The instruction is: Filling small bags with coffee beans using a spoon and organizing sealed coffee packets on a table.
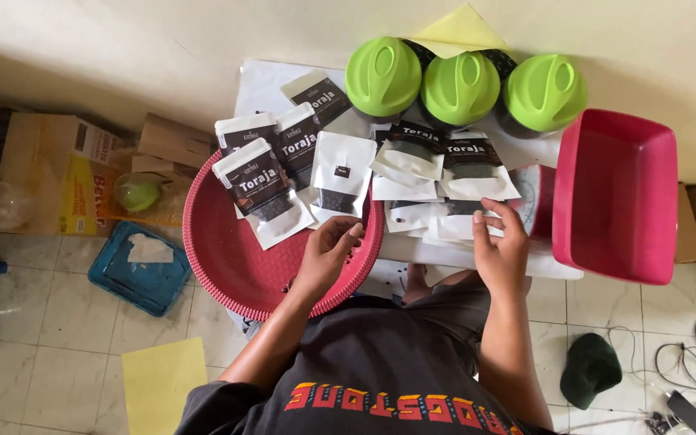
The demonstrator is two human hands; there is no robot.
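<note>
On the low white table (283, 80): stacked white-and-black pouches (445, 173), lying directly ahead of the right hand (499, 246), long axes running left to right. Right fingers pinched lightly on the nearest pouch's edge. Left hand (328, 250) loosely curled, holding nothing, rested over the red round tray (227, 250), farther off.

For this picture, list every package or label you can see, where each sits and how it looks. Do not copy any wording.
Pouches: black and white, flat, fanned over the red round tray.
Pouches: same kind, piled on the white table, by the right hand.
Cardboard box: brown and yellow, on the floor, left.
</note>
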